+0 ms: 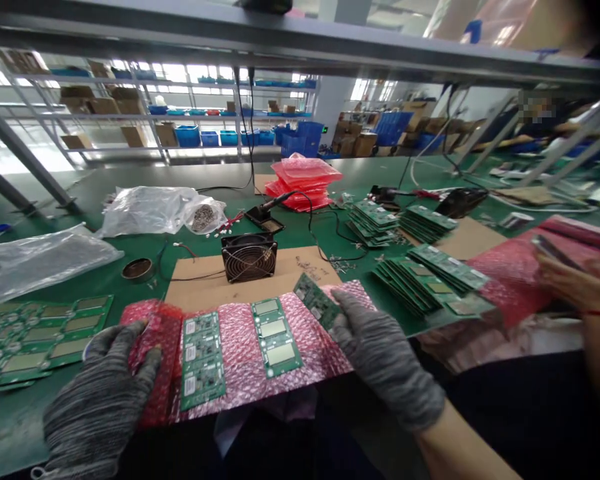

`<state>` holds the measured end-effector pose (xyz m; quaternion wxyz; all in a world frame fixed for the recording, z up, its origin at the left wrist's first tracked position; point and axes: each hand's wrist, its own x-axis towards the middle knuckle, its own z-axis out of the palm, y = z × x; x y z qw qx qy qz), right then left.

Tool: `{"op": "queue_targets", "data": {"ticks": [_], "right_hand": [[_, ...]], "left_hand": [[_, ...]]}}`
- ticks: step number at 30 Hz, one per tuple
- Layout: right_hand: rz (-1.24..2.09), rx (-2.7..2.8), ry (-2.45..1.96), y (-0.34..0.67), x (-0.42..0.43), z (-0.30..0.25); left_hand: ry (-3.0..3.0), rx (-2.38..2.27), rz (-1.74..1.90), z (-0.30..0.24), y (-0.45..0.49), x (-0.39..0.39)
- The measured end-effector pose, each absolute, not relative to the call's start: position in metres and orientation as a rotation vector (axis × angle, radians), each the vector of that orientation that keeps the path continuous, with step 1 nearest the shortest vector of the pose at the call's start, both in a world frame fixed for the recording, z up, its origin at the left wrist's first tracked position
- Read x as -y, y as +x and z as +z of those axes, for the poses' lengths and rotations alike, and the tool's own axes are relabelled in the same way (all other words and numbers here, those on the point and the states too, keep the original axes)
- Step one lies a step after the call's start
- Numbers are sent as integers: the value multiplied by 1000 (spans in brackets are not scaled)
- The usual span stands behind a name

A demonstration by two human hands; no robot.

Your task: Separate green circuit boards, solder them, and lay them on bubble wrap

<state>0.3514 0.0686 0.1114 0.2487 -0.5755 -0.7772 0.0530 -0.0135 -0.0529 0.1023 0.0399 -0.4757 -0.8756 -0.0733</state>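
Note:
Both hands wear grey knit gloves. My left hand (103,393) grips the folded left edge of a pink bubble-wrap sheet (240,337) spread at the near edge of the green bench. Two green circuit-board strips lie on the sheet, one on the left (201,360) and one in the middle (276,337). My right hand (380,353) holds a third green circuit board (316,301), tilted, over the sheet's right part.
A small black fan (249,257) stands on brown cardboard (200,280) behind the sheet. Green board panels (40,340) lie at left, stacked boards (430,273) at right, pink bags (303,180) behind. A soldering iron in its stand (266,215) sits mid-bench. Another person's hand (577,283) holds a phone at right.

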Motion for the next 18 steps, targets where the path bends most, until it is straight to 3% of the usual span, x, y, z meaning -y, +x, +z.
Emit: {"op": "queue_targets", "data": {"ticks": [6,18], "right_hand": [[42,2662,-1679,236,-34,112],[226,2632,-1720,232,-37,95]], "left_hand": [[-1445,2715,-97,114,-4,50],[-1503,2652,-165,110,-6,51]]}}
